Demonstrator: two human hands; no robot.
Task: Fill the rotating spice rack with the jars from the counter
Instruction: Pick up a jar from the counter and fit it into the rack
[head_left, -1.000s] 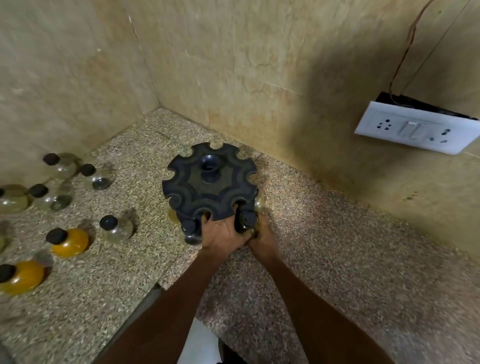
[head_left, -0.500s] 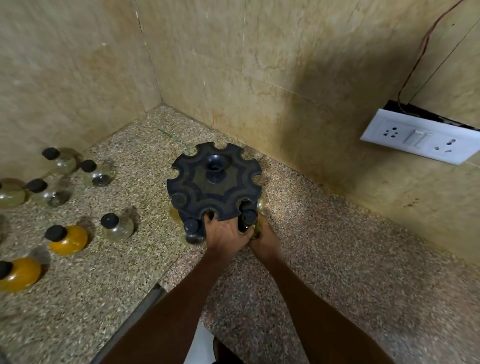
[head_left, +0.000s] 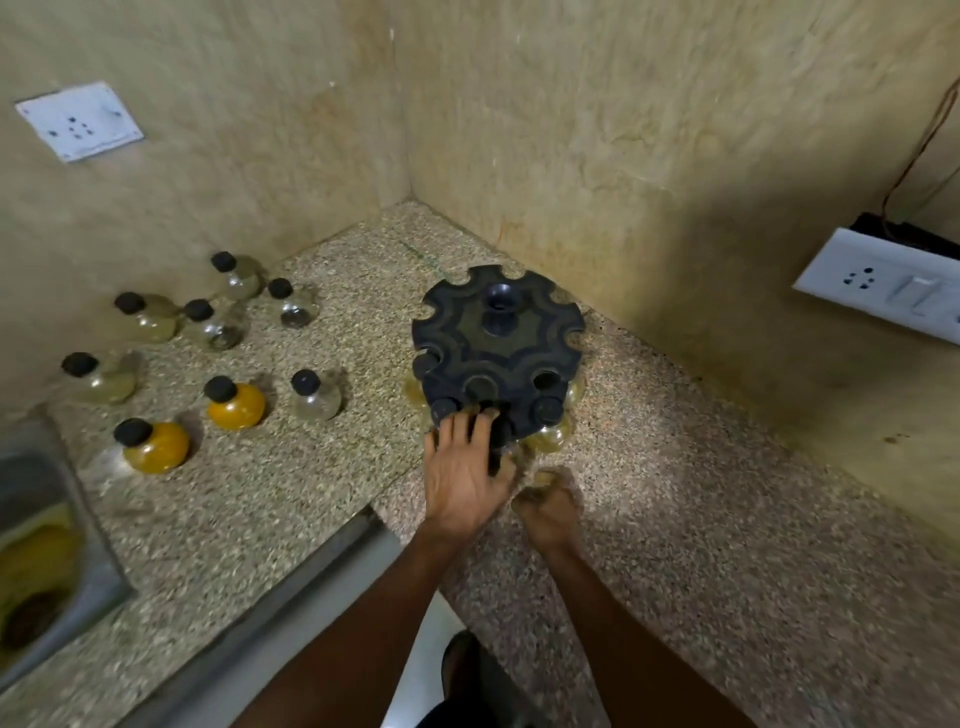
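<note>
The black rotating spice rack (head_left: 497, 358) stands on the speckled stone table (head_left: 675, 493) close to the wall corner, and several black-capped jars sit already in the slots on its near side. The left hand (head_left: 464, 470) lies with straight fingers against the near edge of the rack, touching a jar cap there and gripping nothing. The right hand (head_left: 549, 506) is just beside it, a little back from the rack; its fingers look curled, but the blur does not let one tell if it holds anything. The step in hand seems to be seating a jar. Eight jars wait well apart on the left, among them two orange-filled jars (head_left: 236, 402) and a clear jar (head_left: 317, 397). The next move probably calls for reaching left, taking one jar by its neck, and perhaps turning the rack to bring a free slot forward.
</note>
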